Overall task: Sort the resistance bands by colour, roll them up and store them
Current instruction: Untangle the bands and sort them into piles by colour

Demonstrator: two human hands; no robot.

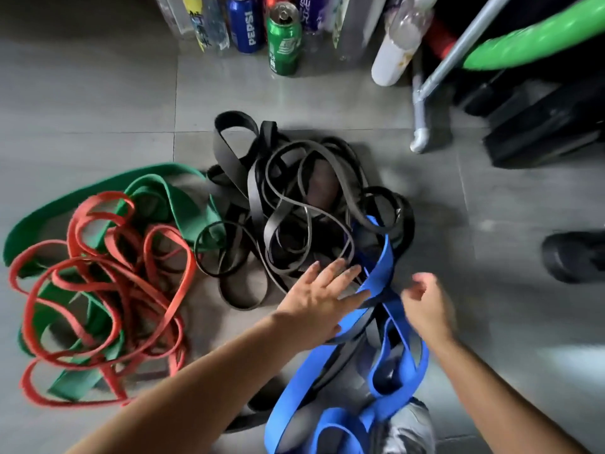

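A tangle of black resistance bands [288, 204] lies in the middle of the grey tiled floor. Wide green bands [176, 198] lie at the left, with thin red bands [108, 290] looped over them. Wide blue bands [379, 267] run from the black pile down toward me. My left hand [319, 296] reaches out with straight spread fingers over the near edge of the black pile, its lower edge against a blue band. My right hand [425, 306] hovers just right of the blue band, blurred, fingers loosely curled, nothing visible in it.
Cans and bottles [283, 37] line the far wall, beside a white bottle [397, 44]. A grey metal frame leg [420, 119] with a green padded part [530, 44] and black equipment [540, 126] stand at the right. A dark shoe [573, 257] sits at the right edge.
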